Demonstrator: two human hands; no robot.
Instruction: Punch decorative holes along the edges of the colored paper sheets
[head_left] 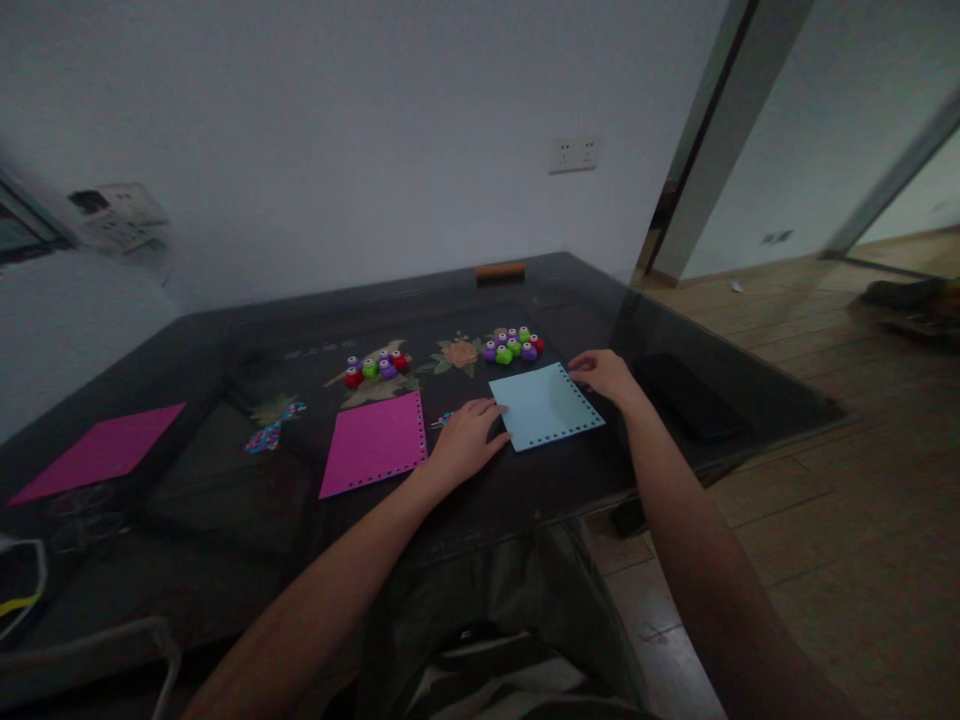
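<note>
A light blue sheet [546,404] lies flat on the dark table in front of me, with punched holes along its right and near edges. My left hand [469,440] rests at its left edge, fingers stretched out and lying flat. At its upper right edge, my right hand [602,374] has its fingers bent and closed on the border. Left of my left hand lies a pink sheet [377,444] with holes along its right and near edges. Some small coloured bits [444,419] show between the pink sheet and my left hand, partly covered.
Behind the sheets stand two clusters of small purple, green and red pieces with white tops, a left cluster [375,368] and a right cluster [513,346]. A black flat object [688,396] lies right; another pink sheet [101,452] and a small colourful packet [271,430] lie left. An orange-brown bar [501,271] is at the back.
</note>
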